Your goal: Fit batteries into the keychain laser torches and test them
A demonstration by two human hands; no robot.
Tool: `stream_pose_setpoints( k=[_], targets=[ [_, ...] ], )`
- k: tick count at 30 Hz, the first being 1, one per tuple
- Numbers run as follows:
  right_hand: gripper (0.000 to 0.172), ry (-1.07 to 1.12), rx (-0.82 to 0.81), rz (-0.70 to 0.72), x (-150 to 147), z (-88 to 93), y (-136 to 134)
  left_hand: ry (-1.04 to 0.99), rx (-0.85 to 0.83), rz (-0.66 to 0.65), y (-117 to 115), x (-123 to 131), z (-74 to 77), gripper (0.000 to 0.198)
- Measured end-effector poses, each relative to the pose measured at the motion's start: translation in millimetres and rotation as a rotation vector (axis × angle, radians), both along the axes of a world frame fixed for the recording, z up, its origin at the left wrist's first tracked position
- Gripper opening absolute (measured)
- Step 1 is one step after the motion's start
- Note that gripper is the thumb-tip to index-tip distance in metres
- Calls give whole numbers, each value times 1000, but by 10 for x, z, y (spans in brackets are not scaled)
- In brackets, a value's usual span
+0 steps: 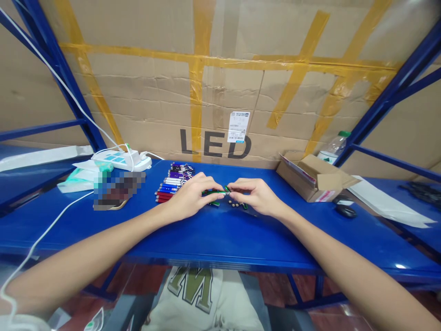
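My left hand [191, 195] is closed in a pinch on a slim green keychain flashlight [216, 193], held level just above the blue table [220, 239]. The fingertips of my right hand [257, 195] meet its silver end and pinch a small green piece [227, 189], probably its end cap. Several small round silver button cells [235, 205] lie below my right fingers, beside another green part [245, 206]. Under my left fingers a second green tube [214, 203] shows in part. Left of that hand lies a row of red, blue, silver, purple and black flashlights [170, 186] with clips.
At the right stand an open cardboard box [310, 177], a black mouse [345, 210] and a plastic bottle [334, 147]. Leftward lie a phone [119, 191], a tissue pack [86, 177] and a white power strip [120, 159] with cables. A large cardboard sheet [155, 101] closes the back.
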State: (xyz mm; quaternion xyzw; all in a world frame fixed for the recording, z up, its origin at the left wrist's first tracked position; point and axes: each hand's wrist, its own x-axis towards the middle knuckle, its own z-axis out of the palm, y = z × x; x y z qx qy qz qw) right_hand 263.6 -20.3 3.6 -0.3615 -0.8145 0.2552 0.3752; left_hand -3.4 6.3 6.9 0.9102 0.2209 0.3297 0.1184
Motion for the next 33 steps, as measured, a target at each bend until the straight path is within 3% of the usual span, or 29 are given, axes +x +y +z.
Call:
stream_pose_setpoints(
  k=[8, 19, 33],
  targets=[
    [19, -30, 176, -1, -25, 31, -17, -50, 21, 3, 11, -3, -11, 19],
    [19, -15, 284, -86, -102, 2, -49, -111, 34, 11, -10, 20, 12, 14],
    [21, -39, 291, -115, -165, 2, -115, -152, -73, 61, -59, 61, -1, 11]
  ],
)
